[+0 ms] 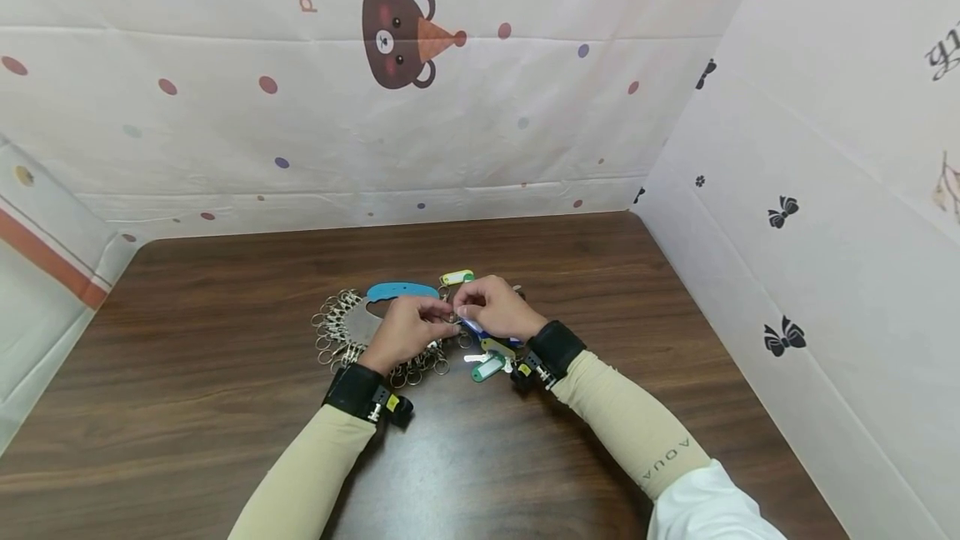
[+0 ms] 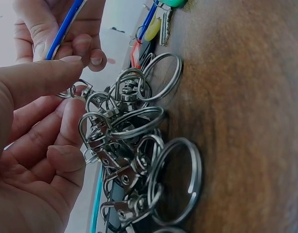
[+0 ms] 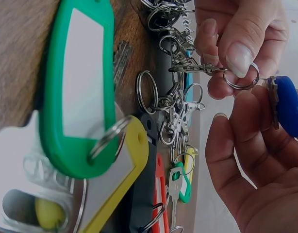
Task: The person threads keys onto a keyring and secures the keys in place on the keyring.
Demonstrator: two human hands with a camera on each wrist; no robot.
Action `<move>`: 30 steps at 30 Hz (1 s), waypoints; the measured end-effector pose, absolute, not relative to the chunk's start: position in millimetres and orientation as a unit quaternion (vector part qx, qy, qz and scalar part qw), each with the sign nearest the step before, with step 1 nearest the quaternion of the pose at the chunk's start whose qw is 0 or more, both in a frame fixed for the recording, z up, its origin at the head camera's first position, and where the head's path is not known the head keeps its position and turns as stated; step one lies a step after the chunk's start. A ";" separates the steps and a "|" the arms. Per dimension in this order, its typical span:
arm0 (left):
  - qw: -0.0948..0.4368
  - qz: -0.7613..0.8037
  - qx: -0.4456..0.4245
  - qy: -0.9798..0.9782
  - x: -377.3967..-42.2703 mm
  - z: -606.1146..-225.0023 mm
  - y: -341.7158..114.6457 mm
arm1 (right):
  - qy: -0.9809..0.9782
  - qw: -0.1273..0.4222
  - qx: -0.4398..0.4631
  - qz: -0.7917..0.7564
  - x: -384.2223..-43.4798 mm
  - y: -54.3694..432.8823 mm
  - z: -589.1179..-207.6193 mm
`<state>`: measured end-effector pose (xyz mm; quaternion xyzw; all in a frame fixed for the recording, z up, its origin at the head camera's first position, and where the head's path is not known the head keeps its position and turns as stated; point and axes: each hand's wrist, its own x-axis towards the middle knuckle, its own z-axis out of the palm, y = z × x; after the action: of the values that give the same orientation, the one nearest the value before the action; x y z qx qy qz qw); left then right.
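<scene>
Over the ring-studded metal holder my left hand [image 1: 408, 327] pinches a small split ring [image 3: 242, 88], which hangs on a metal snap hook [image 3: 197, 69]. Facing it, my right hand [image 1: 495, 307] holds a blue key tag [image 3: 289, 107] between thumb and fingers, its metal end right at that ring. The holder is a grey metal plate [image 1: 360, 323] with a blue handle [image 1: 402, 290]. Around its edge hang several snap hooks, each with a split ring [image 2: 200, 179]. My left hand covers part of the plate.
Beside my right wrist lie a green key tag [image 3: 52, 145], a yellow tag [image 3: 139, 141], a black tag [image 3: 148, 165], a red tag [image 3: 160, 194] and loose keys. Another yellow tag [image 1: 457, 277] lies behind the hands. The brown wooden table [image 1: 187, 407] meets sheet-covered walls [image 1: 225, 132].
</scene>
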<state>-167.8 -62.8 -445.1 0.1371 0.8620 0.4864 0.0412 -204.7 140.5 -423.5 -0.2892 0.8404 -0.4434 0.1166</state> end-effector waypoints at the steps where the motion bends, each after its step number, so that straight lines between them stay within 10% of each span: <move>1: 0.042 0.488 0.136 0.861 -167.8 -445.0 -62.8 | 0.840 0.116 -0.290 -0.443 -204.9 140.5 -423.6; 30: 0.053 0.486 0.144 0.860 -168.7 -447.8 -63.7 | 0.844 0.120 -0.290 -0.436 -205.8 140.1 -423.6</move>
<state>-168.7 -63.7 -447.8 0.1439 0.8603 0.4861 0.0529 -205.8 140.1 -423.6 -0.2896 0.8438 -0.4356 0.1197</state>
